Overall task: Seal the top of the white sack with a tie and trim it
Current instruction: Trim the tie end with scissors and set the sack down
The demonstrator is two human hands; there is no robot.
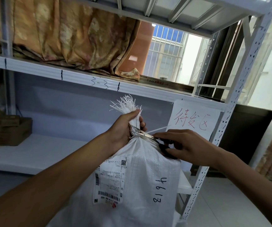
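My left hand (125,126) grips the gathered neck of the sack (145,177), just under its frayed top. The sack stands in front of me, before the shelf (82,79). My right hand (186,145) holds the black handles of the scissors (142,133). Their blades are apart at the neck, near the tie (158,129), whose thin white tail sticks out to the right. A label (110,181) is on the sack.
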